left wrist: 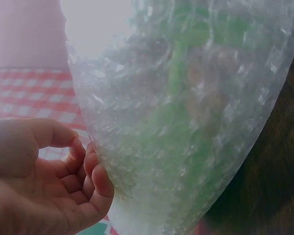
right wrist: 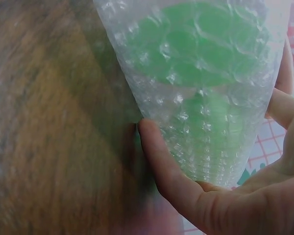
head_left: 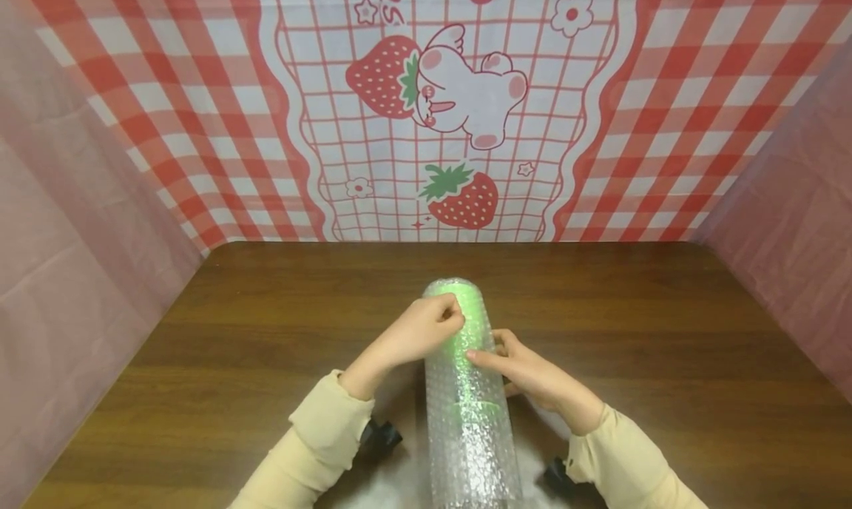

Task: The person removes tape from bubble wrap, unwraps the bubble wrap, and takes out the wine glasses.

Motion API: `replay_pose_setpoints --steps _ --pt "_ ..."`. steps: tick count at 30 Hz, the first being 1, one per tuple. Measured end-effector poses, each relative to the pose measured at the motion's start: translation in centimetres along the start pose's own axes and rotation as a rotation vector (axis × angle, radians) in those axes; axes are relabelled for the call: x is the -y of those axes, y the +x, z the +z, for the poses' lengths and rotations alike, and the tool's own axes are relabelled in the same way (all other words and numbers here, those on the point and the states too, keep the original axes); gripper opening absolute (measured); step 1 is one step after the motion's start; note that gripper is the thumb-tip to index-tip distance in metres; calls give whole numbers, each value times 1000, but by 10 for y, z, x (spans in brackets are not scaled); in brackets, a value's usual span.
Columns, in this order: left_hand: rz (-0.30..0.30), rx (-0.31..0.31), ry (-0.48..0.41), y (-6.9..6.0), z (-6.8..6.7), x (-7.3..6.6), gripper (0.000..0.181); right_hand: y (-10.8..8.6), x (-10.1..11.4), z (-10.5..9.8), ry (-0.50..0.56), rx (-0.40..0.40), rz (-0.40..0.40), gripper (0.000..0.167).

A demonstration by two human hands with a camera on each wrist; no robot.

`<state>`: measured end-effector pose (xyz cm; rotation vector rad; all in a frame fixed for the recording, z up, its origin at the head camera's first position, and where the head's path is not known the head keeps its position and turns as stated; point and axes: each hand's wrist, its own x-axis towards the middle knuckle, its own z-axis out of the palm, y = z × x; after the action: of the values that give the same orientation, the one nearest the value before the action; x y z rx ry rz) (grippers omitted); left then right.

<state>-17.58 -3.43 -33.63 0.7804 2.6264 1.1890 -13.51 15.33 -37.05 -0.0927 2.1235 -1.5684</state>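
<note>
Bubble wrap (head_left: 466, 450) forms a long roll around a light green object (head_left: 471, 309), its far end near the middle of the table. The left hand (head_left: 416, 331) lies over the roll's upper left part, thumb and fingertips pinched together at the wrap. In the left wrist view the curled fingers of the left hand (left wrist: 54, 181) meet the edge of the bubble wrap (left wrist: 137, 122). From the right side, the right hand (head_left: 532, 372) holds the roll, thumb on top. The right wrist view shows fingers of the right hand (right wrist: 225, 196) curved around the bubble wrap (right wrist: 161, 98).
The brown wooden table (head_left: 266, 302) extends to both sides of the roll. A red-and-white checked cloth (head_left: 439, 146) with strawberries hangs behind it, with pink cloth at both sides. Black objects (head_left: 381, 436) sit under the forearms, and a whitish surface shows at the near edge.
</note>
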Motion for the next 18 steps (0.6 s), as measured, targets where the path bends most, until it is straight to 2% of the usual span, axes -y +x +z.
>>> replay_pose_setpoints --steps 5,12,18 --pt "3 29 -37 -2 -4 2 12 1 -2 0 -8 5 8 79" --pt "2 54 -146 -4 -12 2 15 2 -3 -3 -6 28 0 76" --pt "10 60 -165 -6 -17 3 15 2 -3 -3 6 45 -7 77"
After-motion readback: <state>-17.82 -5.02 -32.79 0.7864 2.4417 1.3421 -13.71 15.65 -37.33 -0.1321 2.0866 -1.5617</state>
